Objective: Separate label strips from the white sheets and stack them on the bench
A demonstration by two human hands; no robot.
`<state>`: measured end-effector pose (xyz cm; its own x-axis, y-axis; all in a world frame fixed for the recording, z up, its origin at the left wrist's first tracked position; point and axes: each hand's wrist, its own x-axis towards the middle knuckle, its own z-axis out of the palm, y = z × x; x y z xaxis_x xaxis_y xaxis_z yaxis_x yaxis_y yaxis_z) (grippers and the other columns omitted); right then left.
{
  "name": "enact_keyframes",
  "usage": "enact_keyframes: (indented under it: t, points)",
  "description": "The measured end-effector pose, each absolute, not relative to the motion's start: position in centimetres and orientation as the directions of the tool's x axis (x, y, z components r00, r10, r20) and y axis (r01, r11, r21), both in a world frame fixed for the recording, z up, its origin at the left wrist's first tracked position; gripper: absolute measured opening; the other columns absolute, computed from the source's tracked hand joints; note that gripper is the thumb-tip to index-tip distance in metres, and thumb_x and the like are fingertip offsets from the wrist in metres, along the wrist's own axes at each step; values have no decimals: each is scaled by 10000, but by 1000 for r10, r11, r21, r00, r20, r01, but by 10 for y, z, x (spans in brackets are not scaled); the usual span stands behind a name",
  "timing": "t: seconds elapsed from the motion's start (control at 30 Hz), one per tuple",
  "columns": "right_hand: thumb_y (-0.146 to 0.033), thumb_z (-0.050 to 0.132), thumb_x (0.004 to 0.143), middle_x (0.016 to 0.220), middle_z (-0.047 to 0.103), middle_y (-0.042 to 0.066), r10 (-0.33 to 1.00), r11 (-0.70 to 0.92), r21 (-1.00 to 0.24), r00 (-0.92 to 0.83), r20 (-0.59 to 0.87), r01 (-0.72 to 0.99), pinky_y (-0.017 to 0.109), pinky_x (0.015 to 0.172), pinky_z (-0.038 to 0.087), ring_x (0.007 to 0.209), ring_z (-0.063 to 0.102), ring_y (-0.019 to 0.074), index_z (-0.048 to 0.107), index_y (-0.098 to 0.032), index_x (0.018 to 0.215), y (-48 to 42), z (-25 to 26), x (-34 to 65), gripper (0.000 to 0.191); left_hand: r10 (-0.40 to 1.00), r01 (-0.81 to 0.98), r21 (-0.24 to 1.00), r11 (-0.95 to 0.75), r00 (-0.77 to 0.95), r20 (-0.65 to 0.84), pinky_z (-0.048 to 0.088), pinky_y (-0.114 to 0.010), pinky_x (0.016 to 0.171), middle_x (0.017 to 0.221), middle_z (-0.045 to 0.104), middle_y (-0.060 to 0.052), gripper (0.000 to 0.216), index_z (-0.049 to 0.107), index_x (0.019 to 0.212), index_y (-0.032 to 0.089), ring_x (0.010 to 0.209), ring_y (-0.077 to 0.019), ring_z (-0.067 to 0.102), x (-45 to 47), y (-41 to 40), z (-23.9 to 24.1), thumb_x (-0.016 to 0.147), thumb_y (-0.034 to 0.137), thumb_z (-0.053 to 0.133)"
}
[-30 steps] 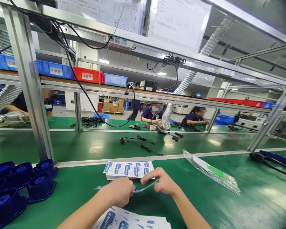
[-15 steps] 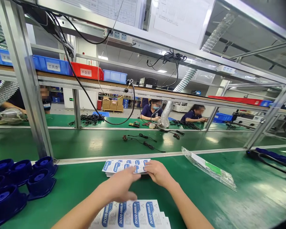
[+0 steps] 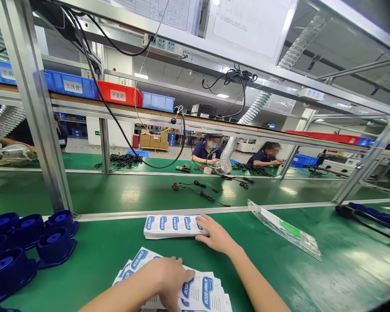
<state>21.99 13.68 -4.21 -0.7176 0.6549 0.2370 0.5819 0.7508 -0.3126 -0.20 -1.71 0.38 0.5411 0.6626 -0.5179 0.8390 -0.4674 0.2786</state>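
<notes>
Left hand [image 3: 167, 277]: I see it lying palm-down on the near stack of printed sheets [image 3: 195, 290] at 6 o'clock, fingers bent over the top sheet, pressing it rather than pinching it.
Right hand [image 3: 216, 234]: reaching to 12 o'clock, fingers spread flat and touching the right end of the far stack of sheets [image 3: 172, 225]; nothing is gripped.
Bench [image 3: 117, 255]: green, carrying both stacks, which lie near each other but apart.
Around them: dark blue moulded parts [image 3: 26, 247] at 9 o'clock; a clear plastic bag [image 3: 284, 229] at 2 o'clock.
Step in hand: I judge the sheets are being squared into stacks.
Next move: likely needs one sheet separated cleanly from the near stack.
</notes>
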Motion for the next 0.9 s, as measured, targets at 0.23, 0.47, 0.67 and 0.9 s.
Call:
enact_keyframes:
  t: [0.23, 0.47, 0.67, 0.9]
  points:
    - [-197, 709, 940, 1021, 794, 60, 545, 838, -121, -811, 212, 532, 522, 1118, 466, 1368, 550, 335, 735, -238, 876, 134, -36, 215, 80, 631, 801, 252, -543, 587, -507, 461, -635, 1058, 1255, 692, -232, 1159, 425, 1564, 241, 1128, -474, 665, 8, -32, 16, 557, 532, 919]
    - [-148, 746, 886, 904, 806, 57, 459, 884, -65, -833, 310, 463, 499, 1067, 499, 1183, 679, 324, 769, -240, 807, 139, -42, 214, 124, 895, 884, 288, -367, 420, -149, 233, -625, 1233, 1649, 310, -239, 1081, 356, 1604, 230, 1535, -430, 255, -27, -10, 19, 694, 491, 877]
    - [-165, 655, 962, 928, 810, 46, 350, 937, -172, -809, 472, 305, 464, 1001, 531, 1173, 686, 309, 791, -248, 899, 126, -33, 215, 171, 959, 946, 211, -246, 269, -91, 161, -568, 1277, 1692, 118, -250, 1058, 302, 1617, 140, 1578, -392, 72, -42, 11, 15, 753, 369, 867]
    - [-390, 671, 977, 854, 808, 32, 446, 788, -605, -784, 432, 115, 386, 962, 570, 1074, 734, 272, 820, -266, 860, 110, -18, 210, 226, 854, 871, 250, -423, 476, -213, 561, -492, 965, 1185, 734, -197, 323, 759, 1124, 161, 1099, -365, 707, -29, 0, 10, 967, 246, 490]
